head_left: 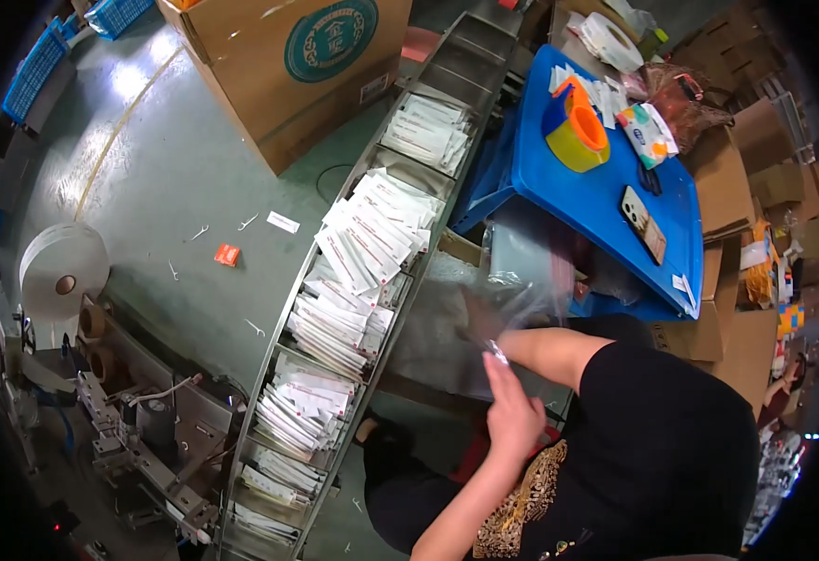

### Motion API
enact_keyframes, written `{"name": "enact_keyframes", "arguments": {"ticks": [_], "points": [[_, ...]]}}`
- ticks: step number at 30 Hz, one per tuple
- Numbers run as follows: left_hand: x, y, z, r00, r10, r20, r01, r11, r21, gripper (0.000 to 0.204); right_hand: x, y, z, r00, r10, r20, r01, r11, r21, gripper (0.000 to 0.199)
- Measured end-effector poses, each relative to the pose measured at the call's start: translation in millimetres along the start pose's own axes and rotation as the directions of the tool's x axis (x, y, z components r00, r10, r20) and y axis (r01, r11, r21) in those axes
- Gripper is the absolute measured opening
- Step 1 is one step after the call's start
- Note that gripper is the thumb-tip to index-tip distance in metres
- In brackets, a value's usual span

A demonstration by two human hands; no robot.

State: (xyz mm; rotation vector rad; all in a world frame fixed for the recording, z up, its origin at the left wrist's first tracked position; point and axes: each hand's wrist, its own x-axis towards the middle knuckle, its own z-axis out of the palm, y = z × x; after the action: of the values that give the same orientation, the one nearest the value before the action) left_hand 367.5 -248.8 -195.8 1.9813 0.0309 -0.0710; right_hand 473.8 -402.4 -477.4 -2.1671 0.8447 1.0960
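In the middle of the head view, my left hand (514, 411) pinches the edge of a clear plastic bag (529, 307), which is smeared by motion. My right forearm crosses from the right, and my right hand (484, 323) is a dark blur at the bag, just beyond the left fingertips. Whether it is inside the bag or behind the film I cannot tell, and its fingers do not show. To the left of both hands runs a metal conveyor (330, 201) split into compartments. Piles of slim white packets (367, 229) lie in several of them.
A blue plastic table (596, 196) at upper right holds a tape dispenser (578, 131), a phone (643, 224) and a wipes pack (648, 134). A large carton (283, 89) stands beyond the conveyor. A machine with a white roll (65, 271) is at left. Scraps lie on the floor (194, 187).
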Motion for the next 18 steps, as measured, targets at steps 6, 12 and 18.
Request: {"name": "enact_keyframes", "arguments": {"ticks": [6,12,18], "points": [[-12,-17,1,0.94,-0.228,0.253,0.245,0.969,-0.039,0.084,-57,-80,23,0.81,-0.562,-0.17,0.433,0.768,-0.472,0.076],[0,-21,-2,0.847,-0.345,0.404,0.36,0.932,0.042,0.082,-73,-71,43,0.369,-0.901,-0.23,0.725,0.434,-0.535,0.08],[-6,-25,6,0.955,-0.221,0.199,0.247,0.963,-0.112,0.081,-63,-101,28,0.758,-0.652,-0.028,0.503,0.612,-0.611,0.089]]}}
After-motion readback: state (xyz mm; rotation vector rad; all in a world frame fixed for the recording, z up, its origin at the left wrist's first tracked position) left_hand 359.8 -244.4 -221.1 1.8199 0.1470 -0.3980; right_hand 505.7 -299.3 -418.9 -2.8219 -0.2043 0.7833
